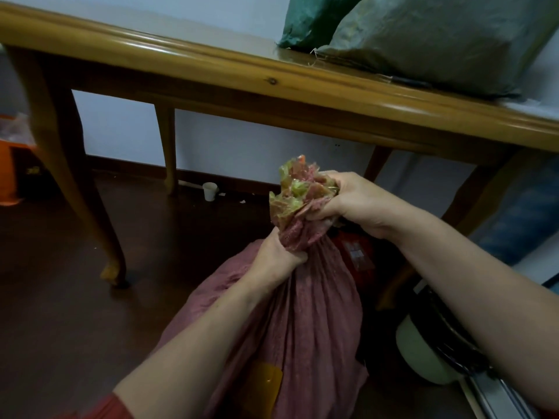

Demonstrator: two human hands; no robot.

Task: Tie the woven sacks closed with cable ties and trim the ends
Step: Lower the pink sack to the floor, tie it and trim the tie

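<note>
The left hand [276, 255] is curled tight round the gathered neck of the red sack [302, 313], the fingers wrapped into the pleated weave. Just above it, the right hand [348, 201] clenches the bunched mouth [295, 189], where the crumpled red and yellow-green edge spills out to the left of the fist. The two hands sit close together on the same twist of fabric, left below and right above. The sack stands on the dark floor [60, 282] in front of the person, its body bulging below the neck.

A red object [357, 252] sits just behind the sack, and a pale round thing [423, 352] lies to its right. A wooden table [211, 65] stands behind, with two green sacks [438, 43] on top. A white cup [209, 191] stands on the floor by the wall.
</note>
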